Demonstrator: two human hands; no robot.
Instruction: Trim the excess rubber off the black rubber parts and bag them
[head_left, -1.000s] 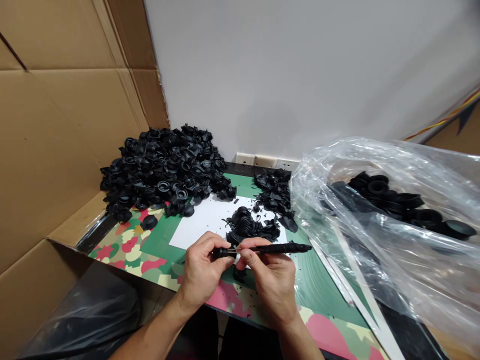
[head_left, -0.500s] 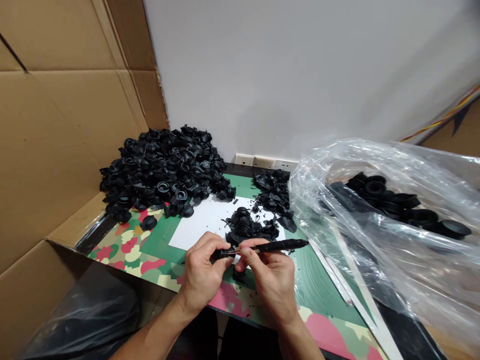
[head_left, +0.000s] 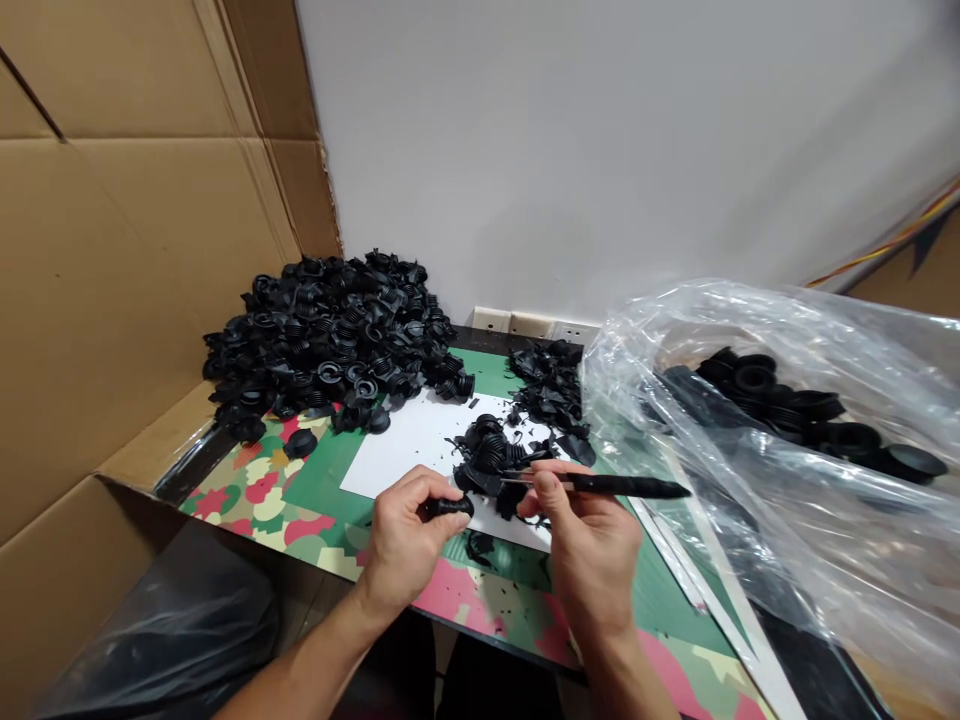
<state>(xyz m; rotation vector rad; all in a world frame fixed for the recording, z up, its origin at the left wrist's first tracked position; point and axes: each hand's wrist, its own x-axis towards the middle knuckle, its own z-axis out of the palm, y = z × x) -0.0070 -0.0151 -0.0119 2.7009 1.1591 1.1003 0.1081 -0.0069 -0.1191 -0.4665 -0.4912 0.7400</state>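
My left hand [head_left: 405, 535] is closed around a small black ribbed rubber part [head_left: 451, 506], above the near edge of a white paper sheet [head_left: 386, 455]. To the right, my right hand [head_left: 596, 555] pinches a pair of tweezers [head_left: 634, 486]. Their handle is wrapped in black, and their thin metal tips point left, apart from the part in my left hand. Just beyond the tips, a small heap of black ribbed rubber parts and trimmings [head_left: 487, 445] lies on the paper. Small black scraps [head_left: 480, 546] are scattered nearer to me.
A large pile of black rubber parts [head_left: 330, 345] fills the back left, beside a cardboard wall [head_left: 135, 260]. Black rubber scraps [head_left: 547, 385] are heaped at the back. On the right, a clear plastic bag [head_left: 720, 310] holds more black parts [head_left: 754, 378], near white strips [head_left: 712, 560].
My right hand has moved right, taking the tweezers away from the rubber part. My left hand stays nearly in place and still grips that part.
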